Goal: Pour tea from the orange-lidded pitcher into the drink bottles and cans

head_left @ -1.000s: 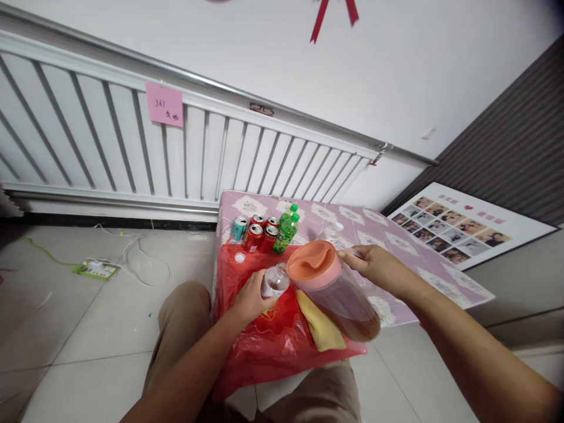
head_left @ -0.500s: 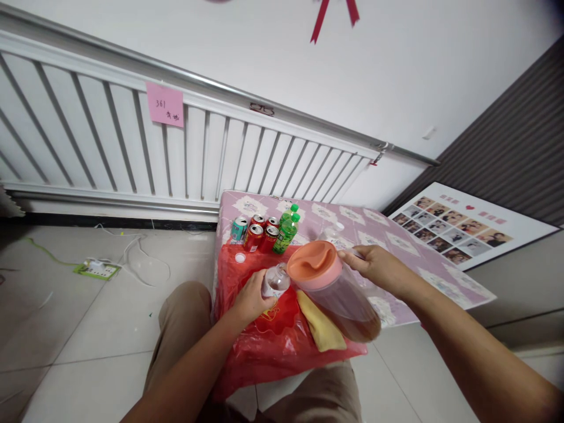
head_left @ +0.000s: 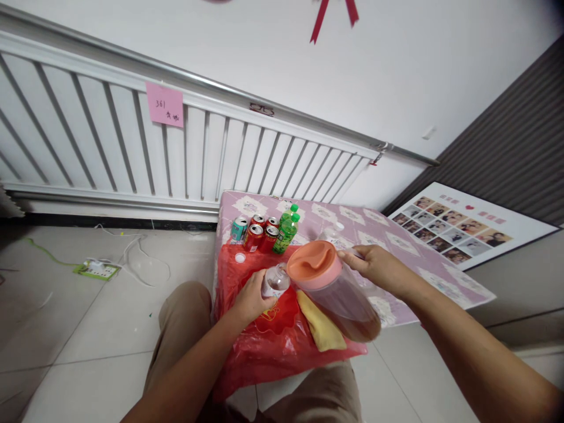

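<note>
My left hand (head_left: 253, 299) is closed around a clear plastic bottle (head_left: 276, 282) with no cap on it. By its handle, my right hand (head_left: 374, 265) grips a clear pitcher (head_left: 348, 305) with an orange lid (head_left: 314, 264) and brownish liquid inside. The pitcher is tilted, its lid end right beside the bottle's mouth. Beneath the bottle is a red scalloped tray (head_left: 282, 320) with a gold pattern. A folded yellow cloth (head_left: 321, 326) lies under the pitcher, on red plastic sheeting (head_left: 268, 367). A white bottle cap (head_left: 240, 258) rests on the sheeting near the cans.
Several drink cans (head_left: 254, 238) and two green bottles (head_left: 288, 230) stand at the back of the table (head_left: 352, 214). Another clear bottle (head_left: 332, 232) is behind the pitcher. A radiator (head_left: 247, 158) runs along the wall. A power strip (head_left: 97, 269) with cords lies on the floor.
Both hands, the bottle and the pitcher keep nearly the same positions. The brownish liquid in the pitcher looks slightly lower.
</note>
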The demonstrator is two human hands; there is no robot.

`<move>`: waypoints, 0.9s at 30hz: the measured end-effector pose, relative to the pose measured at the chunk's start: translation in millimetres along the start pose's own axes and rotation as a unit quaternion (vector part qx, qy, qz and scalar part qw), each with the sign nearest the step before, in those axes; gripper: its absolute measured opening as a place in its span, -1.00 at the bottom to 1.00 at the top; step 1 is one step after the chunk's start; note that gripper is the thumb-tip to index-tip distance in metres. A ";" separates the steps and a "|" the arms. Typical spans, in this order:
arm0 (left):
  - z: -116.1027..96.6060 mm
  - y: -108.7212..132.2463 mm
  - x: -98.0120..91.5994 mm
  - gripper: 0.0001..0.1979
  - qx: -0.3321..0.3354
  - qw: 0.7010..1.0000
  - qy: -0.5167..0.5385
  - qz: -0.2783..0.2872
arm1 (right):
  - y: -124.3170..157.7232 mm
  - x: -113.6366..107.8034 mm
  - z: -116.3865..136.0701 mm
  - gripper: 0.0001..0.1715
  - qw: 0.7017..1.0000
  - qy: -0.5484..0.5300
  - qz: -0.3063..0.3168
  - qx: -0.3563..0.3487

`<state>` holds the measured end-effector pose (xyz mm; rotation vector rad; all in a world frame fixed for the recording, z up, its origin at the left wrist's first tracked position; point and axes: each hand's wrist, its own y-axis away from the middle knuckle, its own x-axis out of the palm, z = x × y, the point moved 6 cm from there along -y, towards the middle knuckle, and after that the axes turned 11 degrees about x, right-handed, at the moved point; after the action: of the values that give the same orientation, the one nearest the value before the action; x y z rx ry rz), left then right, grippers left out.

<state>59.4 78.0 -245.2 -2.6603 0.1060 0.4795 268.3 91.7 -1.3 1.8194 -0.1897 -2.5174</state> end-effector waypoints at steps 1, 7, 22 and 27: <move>0.1 0.0 0.1 -0.29 0.000 1.000 0.000 0.001 | 0.1 0.0 0.3 -0.34 1.000 0.001 0.001 0.001; 0.7 -0.2 0.2 -0.31 0.000 1.000 -0.002 0.001 | 0.8 -1.1 2.7 -0.32 1.000 0.001 -0.001 -0.005; 0.1 0.1 -0.6 -0.29 -0.013 1.000 0.001 0.000 | 1.5 -0.9 6.7 -0.29 1.000 -0.003 0.004 -0.012; -0.2 -0.2 0.0 -0.30 -0.009 1.000 -0.006 0.003 | 1.7 -1.7 7.5 -0.30 1.000 0.006 -0.005 -0.011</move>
<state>59.5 78.1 -245.0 -2.6753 0.1066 0.5003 261.7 90.9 2.8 1.8322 -0.1534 -2.5042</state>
